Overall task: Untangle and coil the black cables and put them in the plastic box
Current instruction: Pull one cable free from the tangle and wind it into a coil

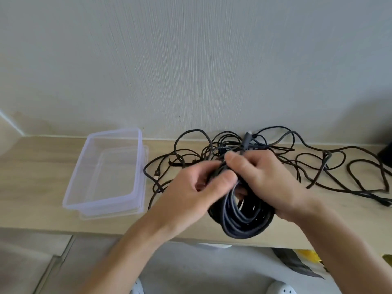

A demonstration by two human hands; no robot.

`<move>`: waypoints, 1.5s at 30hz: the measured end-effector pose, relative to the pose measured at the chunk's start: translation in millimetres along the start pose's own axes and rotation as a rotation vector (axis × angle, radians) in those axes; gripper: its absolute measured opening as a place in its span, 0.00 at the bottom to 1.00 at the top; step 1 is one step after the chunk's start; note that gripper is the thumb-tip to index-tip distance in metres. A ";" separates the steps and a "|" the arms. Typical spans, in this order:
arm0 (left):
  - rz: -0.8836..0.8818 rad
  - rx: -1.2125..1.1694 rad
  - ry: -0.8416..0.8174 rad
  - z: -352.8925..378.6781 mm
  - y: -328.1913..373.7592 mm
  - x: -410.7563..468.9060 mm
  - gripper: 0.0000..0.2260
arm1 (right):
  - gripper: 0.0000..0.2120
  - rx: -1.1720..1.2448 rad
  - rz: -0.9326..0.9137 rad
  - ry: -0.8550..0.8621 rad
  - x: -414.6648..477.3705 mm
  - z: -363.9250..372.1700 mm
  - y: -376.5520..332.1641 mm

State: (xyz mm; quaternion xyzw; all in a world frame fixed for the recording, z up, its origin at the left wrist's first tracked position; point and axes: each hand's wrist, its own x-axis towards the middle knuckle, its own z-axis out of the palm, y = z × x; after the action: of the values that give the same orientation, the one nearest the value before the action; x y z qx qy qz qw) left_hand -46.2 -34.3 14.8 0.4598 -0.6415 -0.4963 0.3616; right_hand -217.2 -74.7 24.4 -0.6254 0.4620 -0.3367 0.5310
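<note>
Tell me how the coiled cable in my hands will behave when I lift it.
Likely floppy: the coiled cable droops in loops below the left hand and right hand. Unbound, it may spring apart. It may be linked to the loose tangle, which could drag along.

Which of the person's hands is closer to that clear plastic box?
Left. The left hand grips the cable coil just right of the plastic box; the right hand holds the coil's far side.
</note>
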 end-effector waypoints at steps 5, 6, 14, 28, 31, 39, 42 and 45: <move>-0.083 0.048 -0.018 1.9 6.8 -7.5 0.14 | 0.12 -0.269 -0.108 -0.124 -6.5 7.9 -11.7; -0.068 0.042 -0.024 1.0 8.9 -9.1 0.14 | 0.11 -0.290 -0.130 -0.123 -6.9 8.8 -13.9; 0.010 0.076 0.127 3.3 18.8 -14.7 0.12 | 0.15 -0.445 -0.205 -0.025 -7.2 18.3 -29.3; -0.071 0.024 0.404 19.1 14.6 -9.5 0.10 | 0.30 -0.511 -0.095 -0.015 -8.9 30.4 -36.9; -0.183 -0.102 0.600 12.1 -6.6 1.1 0.04 | 0.27 -0.137 -0.051 0.202 -8.0 34.1 -15.8; -0.332 -0.678 0.823 -4.2 -10.1 0.4 0.08 | 0.13 -0.162 0.212 -0.114 -23.8 49.2 18.7; -0.345 -0.720 0.786 -5.9 -10.0 -0.5 0.06 | 0.05 0.044 0.333 -0.186 -24.5 52.2 19.6; -0.346 -0.731 0.752 -6.8 -9.5 -3.0 0.07 | 0.05 0.158 0.368 -0.045 -19.8 46.5 18.0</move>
State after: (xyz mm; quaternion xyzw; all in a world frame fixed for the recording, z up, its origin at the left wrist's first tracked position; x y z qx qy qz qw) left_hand -36.8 -34.3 7.3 0.5488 -0.1692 -0.5404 0.6149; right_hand -185.7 -39.9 -1.5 -0.4942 0.5287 -0.2552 0.6413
